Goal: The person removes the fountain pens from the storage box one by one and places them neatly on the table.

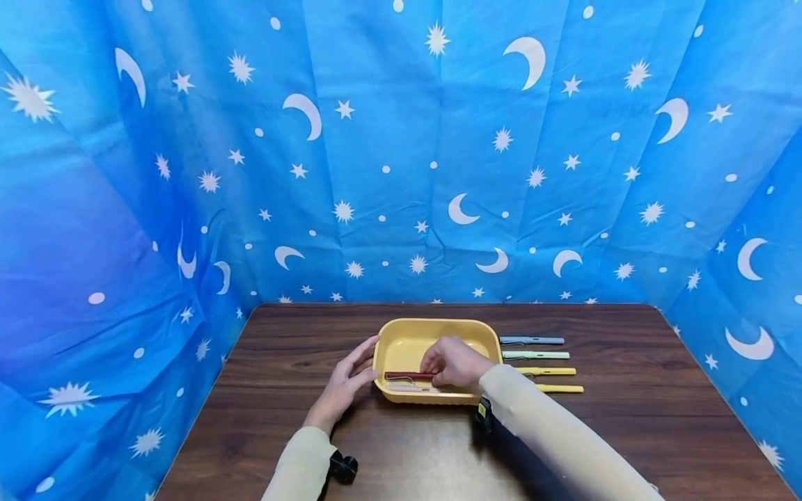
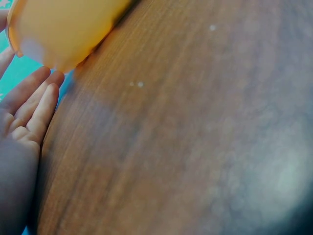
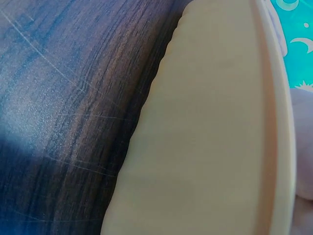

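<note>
A yellow plastic basin [image 1: 401, 342] stands on the table in the head view. Inside it, my right hand [image 1: 457, 362] pinches a dark red pen [image 1: 399, 376] with a clip, held lengthwise near the front wall. Beside that lies a pale pen [image 1: 410, 388], partly hidden by the red one. My left hand [image 1: 343, 388] touches the basin's left end with extended fingers; the left wrist view has these fingers [image 2: 43, 105] against the basin wall [image 2: 68, 27]. In the right wrist view the basin's side [image 3: 210, 122] hides most of my right hand [image 3: 304, 142].
Right of the basin, pens lie in a row: blue-grey [image 1: 541, 341], mint green [image 1: 541, 355], yellow [image 1: 554, 371] and another yellow [image 1: 564, 389]. The dark wooden table [image 1: 658, 417] meets a blue curtain [image 1: 401, 139] with moons and stars at the back and sides.
</note>
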### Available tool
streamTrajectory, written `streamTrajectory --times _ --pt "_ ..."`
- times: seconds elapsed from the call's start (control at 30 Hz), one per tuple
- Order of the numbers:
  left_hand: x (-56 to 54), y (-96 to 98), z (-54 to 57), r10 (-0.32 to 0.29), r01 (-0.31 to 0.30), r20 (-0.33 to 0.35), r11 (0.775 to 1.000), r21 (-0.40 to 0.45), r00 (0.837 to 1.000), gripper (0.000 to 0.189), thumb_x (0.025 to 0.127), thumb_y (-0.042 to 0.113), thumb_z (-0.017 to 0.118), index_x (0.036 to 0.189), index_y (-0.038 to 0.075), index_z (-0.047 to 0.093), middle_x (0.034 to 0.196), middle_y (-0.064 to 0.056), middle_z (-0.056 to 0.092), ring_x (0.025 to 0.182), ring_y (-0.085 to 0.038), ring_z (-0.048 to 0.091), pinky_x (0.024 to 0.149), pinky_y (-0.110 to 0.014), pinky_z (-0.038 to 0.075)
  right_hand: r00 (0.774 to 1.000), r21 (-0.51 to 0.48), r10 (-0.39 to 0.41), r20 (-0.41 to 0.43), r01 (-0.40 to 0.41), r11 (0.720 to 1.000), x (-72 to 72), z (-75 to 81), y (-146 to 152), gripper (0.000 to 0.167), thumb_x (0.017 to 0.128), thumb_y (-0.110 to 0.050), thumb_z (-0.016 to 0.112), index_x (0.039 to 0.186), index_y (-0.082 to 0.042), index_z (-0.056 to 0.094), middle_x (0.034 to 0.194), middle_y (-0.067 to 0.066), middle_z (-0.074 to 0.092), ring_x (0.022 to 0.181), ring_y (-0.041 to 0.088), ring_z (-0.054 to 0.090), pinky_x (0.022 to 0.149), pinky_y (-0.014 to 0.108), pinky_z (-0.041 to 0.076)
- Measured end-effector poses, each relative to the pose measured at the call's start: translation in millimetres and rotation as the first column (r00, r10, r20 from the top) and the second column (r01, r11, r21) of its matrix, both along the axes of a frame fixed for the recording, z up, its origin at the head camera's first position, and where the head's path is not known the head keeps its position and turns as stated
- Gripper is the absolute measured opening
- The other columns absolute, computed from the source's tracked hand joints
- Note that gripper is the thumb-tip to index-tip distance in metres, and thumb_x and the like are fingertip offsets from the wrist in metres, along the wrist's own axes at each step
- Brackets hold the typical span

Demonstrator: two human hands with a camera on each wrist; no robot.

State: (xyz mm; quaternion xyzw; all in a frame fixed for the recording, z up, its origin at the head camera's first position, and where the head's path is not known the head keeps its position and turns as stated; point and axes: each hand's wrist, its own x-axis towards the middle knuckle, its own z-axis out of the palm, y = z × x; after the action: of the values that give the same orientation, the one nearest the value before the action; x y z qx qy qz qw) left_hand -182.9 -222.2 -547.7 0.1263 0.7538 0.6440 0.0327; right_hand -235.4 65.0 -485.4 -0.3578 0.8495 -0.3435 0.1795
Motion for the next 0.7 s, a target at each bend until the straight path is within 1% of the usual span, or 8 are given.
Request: streamTrajectory --times 0.1,0.2,0.33,0.47,0.57,0.7 --pt "2.1 -2.3 -0.2 0.009 -0.009 0.009 1.000 -0.004 1.000 0.063 0.103 0.013 0.065 0.162 0.022 0.043 0.162 -0.014 0.046 0.147 -0.035 0.047 0.111 -0.023 0.046 1.000 -0.026 -0.008 0.001 0.008 1.000 1.3 0.3 -1 0.025 0.084 0.009 0.079 0.104 -0.005 0.080 0.097 0.006 0.079 0.089 0.016 0.073 0.081 0.027 0.061" --pt "2.9 -3.3 -0.3 0.009 -0.009 0.008 1.000 -0.008 1.000 0.063 0.103 0.016 0.066 0.161 0.024 0.044 0.162 -0.012 0.046 0.148 -0.033 0.046 0.111 -0.022 0.045 0.999 -0.049 -0.042 -0.003 0.042 0.998 1.5 1.0 0 0.024 0.085 0.008 0.079 0.104 -0.006 0.080 0.097 0.004 0.079 0.089 0.014 0.072 0.082 0.029 0.061" --pt "1.1 -2.1 -0.3 0.017 -0.017 0.006 1.000 -0.010 1.000 0.064 0.102 0.015 0.067 0.161 0.024 0.045 0.161 -0.013 0.047 0.147 -0.033 0.047 0.111 -0.023 0.045 0.997 -0.080 -0.068 -0.033 0.065 0.995 -0.6 2.2 4 0.021 0.086 0.004 0.080 0.103 -0.008 0.080 0.096 0.001 0.079 0.087 0.010 0.071 0.081 0.028 0.061" --pt "0.5 -2.1 -1.5 0.025 -0.024 0.013 1.000 -0.013 1.000 0.064 0.101 0.016 0.067 0.160 0.025 0.045 0.160 -0.012 0.048 0.146 -0.032 0.049 0.111 -0.023 0.046 0.994 -0.124 -0.075 -0.074 0.065 0.990 -1.0 2.3 8 0.019 0.085 0.002 0.081 0.100 -0.010 0.081 0.094 -0.002 0.079 0.084 0.008 0.071 0.079 0.027 0.061" --pt "-0.3 -2.3 -2.3 0.019 -0.019 0.008 1.000 -0.007 1.000 0.064 0.101 0.015 0.067 0.161 0.024 0.045 0.160 -0.013 0.048 0.146 -0.033 0.048 0.111 -0.023 0.046 0.989 -0.156 -0.084 -0.119 0.065 0.986 0.2 4.8 11 0.019 0.085 0.001 0.082 0.100 -0.011 0.082 0.094 -0.003 0.079 0.084 0.009 0.071 0.080 0.032 0.061" --pt "-0.5 -3.0 -1.9 0.006 -0.006 -0.004 1.000 -0.001 1.000 0.064 0.101 0.013 0.066 0.161 0.021 0.044 0.161 -0.016 0.047 0.147 -0.036 0.047 0.111 -0.022 0.045 0.978 -0.172 -0.125 -0.168 0.096 0.980 2.5 9.1 18 0.018 0.088 -0.002 0.081 0.102 -0.013 0.083 0.097 -0.004 0.080 0.089 0.011 0.073 0.085 0.039 0.061"
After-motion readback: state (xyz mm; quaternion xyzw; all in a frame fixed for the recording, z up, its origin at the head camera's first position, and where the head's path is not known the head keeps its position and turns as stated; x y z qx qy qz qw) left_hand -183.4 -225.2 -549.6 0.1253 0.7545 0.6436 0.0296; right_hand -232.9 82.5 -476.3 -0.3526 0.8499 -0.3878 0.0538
